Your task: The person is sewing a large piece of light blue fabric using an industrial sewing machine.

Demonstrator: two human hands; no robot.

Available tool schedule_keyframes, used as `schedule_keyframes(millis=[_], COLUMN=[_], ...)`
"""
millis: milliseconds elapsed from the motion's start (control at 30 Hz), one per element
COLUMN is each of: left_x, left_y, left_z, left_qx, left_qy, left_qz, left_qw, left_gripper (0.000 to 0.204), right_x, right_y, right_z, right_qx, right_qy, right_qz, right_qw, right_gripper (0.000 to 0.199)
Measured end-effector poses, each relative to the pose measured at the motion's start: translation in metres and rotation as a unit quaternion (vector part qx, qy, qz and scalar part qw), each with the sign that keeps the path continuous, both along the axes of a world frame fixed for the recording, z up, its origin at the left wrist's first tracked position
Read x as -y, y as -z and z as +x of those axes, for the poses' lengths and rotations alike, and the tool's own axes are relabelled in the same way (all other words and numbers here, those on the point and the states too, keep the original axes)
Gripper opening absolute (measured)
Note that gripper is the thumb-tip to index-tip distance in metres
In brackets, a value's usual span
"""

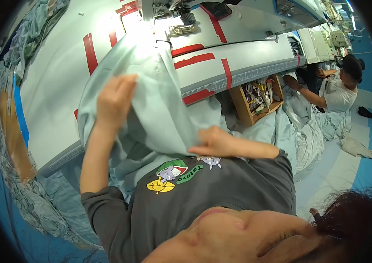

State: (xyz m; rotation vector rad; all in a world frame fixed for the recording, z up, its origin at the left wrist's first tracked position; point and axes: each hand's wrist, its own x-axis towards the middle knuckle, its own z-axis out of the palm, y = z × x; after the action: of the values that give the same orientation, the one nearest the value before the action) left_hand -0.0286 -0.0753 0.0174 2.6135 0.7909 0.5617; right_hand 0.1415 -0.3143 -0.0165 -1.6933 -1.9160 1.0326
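A large piece of pale green satiny fabric (pixel 157 105) runs from under the bright sewing machine head down over the table edge toward my lap. My left hand (pixel 116 98), blurred by motion, is raised over the left part of this fabric with its fingers bent. What its fingertips hold, if anything, cannot be made out. Close to my chest, my right hand (pixel 215 141) is closed at the right edge of the hanging fabric. The sewing machine's presser foot area (pixel 183 30) stands at the far side, lit by a strong lamp.
Red tape strips (pixel 90 53) mark the white table (pixel 54 87), and a ruler strip (pixel 256 74) follows its front edge. An open wooden drawer (pixel 243 107) holds small tools. Fabric heaps (pixel 41 206) lie left and right. Another person (pixel 341 90) works at the far right.
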Motion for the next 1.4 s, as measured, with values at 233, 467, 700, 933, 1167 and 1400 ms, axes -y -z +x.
schedule_keyframes(millis=[233,467,700,933,1167,1400], left_x=[0.125,0.127,0.021,-0.056,-0.123,-0.19], left_y=[0.047,0.02,0.026,0.051,0.053,0.083], left_z=[0.024,-0.004,-0.045,-0.032,-0.019,-0.013], left_qx=[-0.003,-0.013,-0.018,-0.077,-0.088,-0.075], left_qy=[0.087,0.23,-0.085,-0.084,-0.102,-0.103], left_qz=[-0.536,-0.578,0.015,0.095,0.104,0.132], left_qw=[0.84,0.783,0.996,0.989,0.985,0.983], left_gripper=[0.035,0.028,0.082,0.081,0.077,0.07], right_x=[0.005,-0.057,-0.054,-0.067,-0.08,-0.093], right_y=[-0.023,-0.007,-0.015,-0.032,-0.025,-0.025], right_z=[0.003,0.039,0.034,0.031,0.031,0.04], right_qx=[0.123,0.134,0.153,0.154,0.139,0.117], right_qy=[-0.153,-0.18,-0.138,-0.139,-0.126,-0.141], right_qz=[0.153,0.317,0.33,0.325,0.344,0.309], right_qw=[0.969,0.922,0.921,0.923,0.92,0.933], right_gripper=[0.023,0.025,0.015,0.009,0.005,0.006])
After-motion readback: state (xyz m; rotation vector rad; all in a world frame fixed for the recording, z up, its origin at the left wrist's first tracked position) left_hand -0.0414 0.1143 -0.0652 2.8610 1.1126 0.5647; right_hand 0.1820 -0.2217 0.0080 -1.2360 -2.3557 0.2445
